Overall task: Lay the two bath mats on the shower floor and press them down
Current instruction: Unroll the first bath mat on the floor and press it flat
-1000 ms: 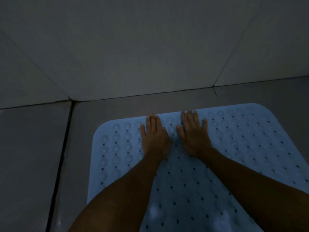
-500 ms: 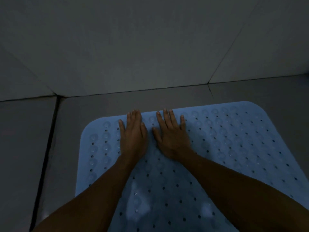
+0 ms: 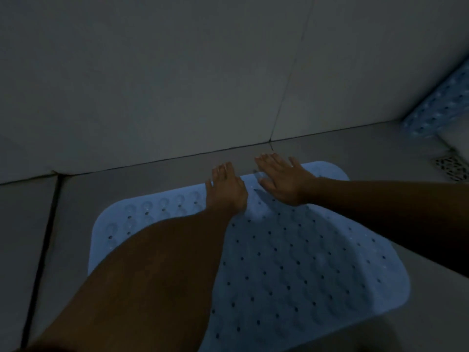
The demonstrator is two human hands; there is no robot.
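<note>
Left hand [image 3: 226,189] flat on mat [image 3: 299,262] far edge, right hand [image 3: 284,181] grip wide, wall [image 3: 177,85] close

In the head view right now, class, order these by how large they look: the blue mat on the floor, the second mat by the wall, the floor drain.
1. Blue mat
2. Second mat, cropped by the frame, so true size unsure
3. Floor drain, also cropped
</note>
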